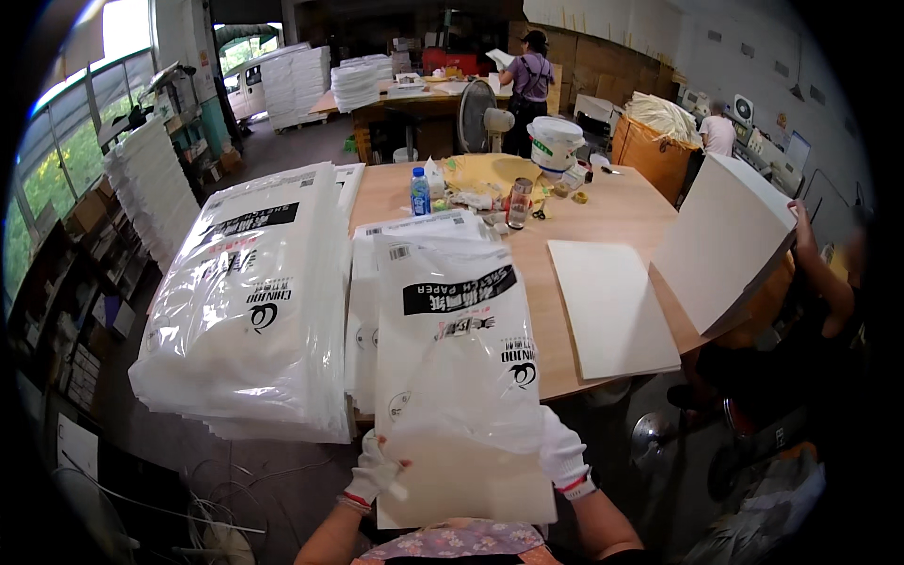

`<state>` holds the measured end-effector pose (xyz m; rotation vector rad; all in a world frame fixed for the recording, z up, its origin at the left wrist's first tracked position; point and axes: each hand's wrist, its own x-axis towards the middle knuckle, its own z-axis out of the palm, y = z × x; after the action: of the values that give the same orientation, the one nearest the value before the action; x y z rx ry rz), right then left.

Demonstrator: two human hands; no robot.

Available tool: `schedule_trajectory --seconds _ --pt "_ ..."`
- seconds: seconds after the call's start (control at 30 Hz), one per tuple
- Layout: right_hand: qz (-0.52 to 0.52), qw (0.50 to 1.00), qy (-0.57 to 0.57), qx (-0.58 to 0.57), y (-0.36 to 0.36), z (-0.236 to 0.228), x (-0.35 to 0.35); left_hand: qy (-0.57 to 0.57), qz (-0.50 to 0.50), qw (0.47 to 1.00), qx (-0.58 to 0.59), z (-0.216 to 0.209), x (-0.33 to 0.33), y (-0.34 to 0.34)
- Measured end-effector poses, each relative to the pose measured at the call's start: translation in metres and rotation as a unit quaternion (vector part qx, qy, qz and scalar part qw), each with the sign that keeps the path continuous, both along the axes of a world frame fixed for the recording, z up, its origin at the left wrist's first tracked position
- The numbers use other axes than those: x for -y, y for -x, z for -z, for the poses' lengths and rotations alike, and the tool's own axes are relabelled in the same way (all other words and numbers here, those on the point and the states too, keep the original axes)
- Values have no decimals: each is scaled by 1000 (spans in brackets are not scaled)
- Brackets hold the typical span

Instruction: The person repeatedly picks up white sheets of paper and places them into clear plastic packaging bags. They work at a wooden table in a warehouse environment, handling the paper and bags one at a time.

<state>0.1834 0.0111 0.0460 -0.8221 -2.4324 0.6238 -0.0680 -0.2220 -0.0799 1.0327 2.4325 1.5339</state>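
My left hand (375,474) and my right hand (563,454), both in white gloves, hold the near end of a clear plastic bag (455,320) with black printed panels. A stack of cream paper sheets (466,480) sits inside the bag's near end, between my hands. The bag lies lengthwise over a low pile of similar bags (414,231) on the wooden table (621,212). A tall stack of the same printed bags (254,301) stands to the left.
A white paper stack (612,306) lies on the table at right. A seated person's hand (800,221) holds up another white stack (725,240). A water bottle (420,192), a glass (518,202), a white bucket (554,143) and a fan (478,115) stand further back. Another person stands at a far table.
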Motion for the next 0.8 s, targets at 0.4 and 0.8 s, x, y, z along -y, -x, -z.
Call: schedule_trajectory --seconds 0.4,0.8 --pt "30 951 78 297 -66 -3 58 -69 70 935 342 -44 72 -34" --pt "68 970 58 226 -109 38 52 34 -57 992 106 23 85 -51"
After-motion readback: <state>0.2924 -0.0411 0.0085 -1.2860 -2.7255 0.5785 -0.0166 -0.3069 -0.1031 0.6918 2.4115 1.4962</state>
